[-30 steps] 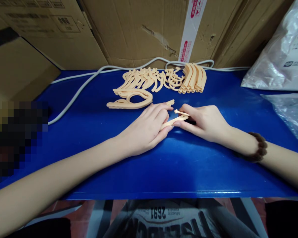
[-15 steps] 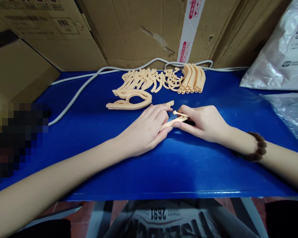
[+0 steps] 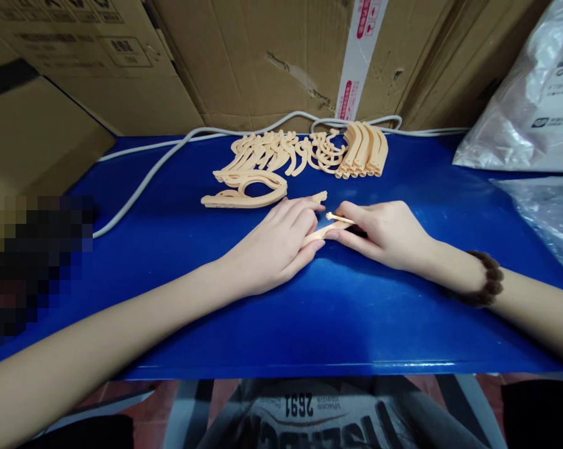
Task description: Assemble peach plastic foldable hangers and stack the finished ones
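Over the middle of the blue table, my left hand (image 3: 283,243) is closed on a beige plastic hanger arm (image 3: 315,236). Another beige end (image 3: 320,196) sticks out past its fingers; whether it belongs to the same part I cannot tell. My right hand (image 3: 384,231) pinches a thin beige piece with a small knob at its tip (image 3: 339,218), at the right end of the hanger arm. The right fingers hide where the two meet. Just beyond my left hand lie folded hanger pieces (image 3: 244,199), stacked together.
Farther back are curved beige parts (image 3: 267,149), hook-shaped rings (image 3: 327,153) and stacked hanger arms (image 3: 363,149). A white cable (image 3: 141,187) runs behind them along cardboard boxes (image 3: 244,62). Plastic bags (image 3: 519,106) stand at the right. The table's front edge (image 3: 309,368) is near me.
The hanger arm and the thin piece have turned very slightly between my fingers. Both hands keep their grip and stay in nearly the same place.
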The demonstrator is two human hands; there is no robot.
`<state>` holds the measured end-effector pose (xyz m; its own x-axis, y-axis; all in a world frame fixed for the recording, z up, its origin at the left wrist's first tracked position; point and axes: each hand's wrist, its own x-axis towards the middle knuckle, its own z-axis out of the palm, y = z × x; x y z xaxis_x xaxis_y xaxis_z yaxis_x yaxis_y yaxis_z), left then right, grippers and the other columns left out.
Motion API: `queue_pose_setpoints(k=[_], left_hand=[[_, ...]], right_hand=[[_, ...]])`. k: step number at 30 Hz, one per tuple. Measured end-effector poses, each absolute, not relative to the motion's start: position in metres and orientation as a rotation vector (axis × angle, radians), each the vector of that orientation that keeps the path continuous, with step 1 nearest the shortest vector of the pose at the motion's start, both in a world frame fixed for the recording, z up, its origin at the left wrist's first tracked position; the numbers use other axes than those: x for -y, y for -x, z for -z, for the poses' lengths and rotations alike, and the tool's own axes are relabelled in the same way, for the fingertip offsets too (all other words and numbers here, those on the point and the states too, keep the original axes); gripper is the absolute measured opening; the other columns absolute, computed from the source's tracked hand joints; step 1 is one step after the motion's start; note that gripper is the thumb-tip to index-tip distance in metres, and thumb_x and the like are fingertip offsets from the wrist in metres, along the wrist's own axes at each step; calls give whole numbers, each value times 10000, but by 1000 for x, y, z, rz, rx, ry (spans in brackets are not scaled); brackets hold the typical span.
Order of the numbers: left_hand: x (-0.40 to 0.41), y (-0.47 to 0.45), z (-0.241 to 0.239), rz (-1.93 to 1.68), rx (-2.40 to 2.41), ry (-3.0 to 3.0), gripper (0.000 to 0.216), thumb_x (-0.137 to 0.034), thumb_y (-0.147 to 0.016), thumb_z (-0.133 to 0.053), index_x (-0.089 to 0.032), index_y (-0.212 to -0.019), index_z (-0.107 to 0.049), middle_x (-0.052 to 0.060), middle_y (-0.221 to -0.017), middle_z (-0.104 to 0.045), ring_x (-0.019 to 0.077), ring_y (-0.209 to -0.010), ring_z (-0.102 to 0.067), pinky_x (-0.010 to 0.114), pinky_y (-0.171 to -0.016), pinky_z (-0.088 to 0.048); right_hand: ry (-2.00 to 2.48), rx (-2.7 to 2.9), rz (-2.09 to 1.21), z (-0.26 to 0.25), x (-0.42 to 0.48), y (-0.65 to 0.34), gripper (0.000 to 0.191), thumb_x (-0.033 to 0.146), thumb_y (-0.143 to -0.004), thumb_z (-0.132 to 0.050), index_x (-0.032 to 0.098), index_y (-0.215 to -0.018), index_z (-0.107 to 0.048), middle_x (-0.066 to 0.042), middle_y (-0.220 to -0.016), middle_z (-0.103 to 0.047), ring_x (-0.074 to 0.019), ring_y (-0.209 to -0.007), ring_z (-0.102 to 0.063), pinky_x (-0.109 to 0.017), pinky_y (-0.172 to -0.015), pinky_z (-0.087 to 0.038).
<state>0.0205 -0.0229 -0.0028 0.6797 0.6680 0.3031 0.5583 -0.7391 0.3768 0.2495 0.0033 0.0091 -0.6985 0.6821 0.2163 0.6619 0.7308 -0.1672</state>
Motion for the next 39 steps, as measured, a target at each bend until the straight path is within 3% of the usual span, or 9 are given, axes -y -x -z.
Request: queue_pose_setpoints(k=[39], left_hand=[[22, -22, 2, -584, -984, -2681, 178, -293, -1020, -399, -162, -913, -456, 195, -1302, -539, 310, -1320, -442, 486, -1117, -360]], right_hand=[[982, 2712, -52, -7, -5, -249, 465, 567, -998, -358, 175, -880, -578, -24, -642, -632, -134, -548, -530, -245, -529, -233]])
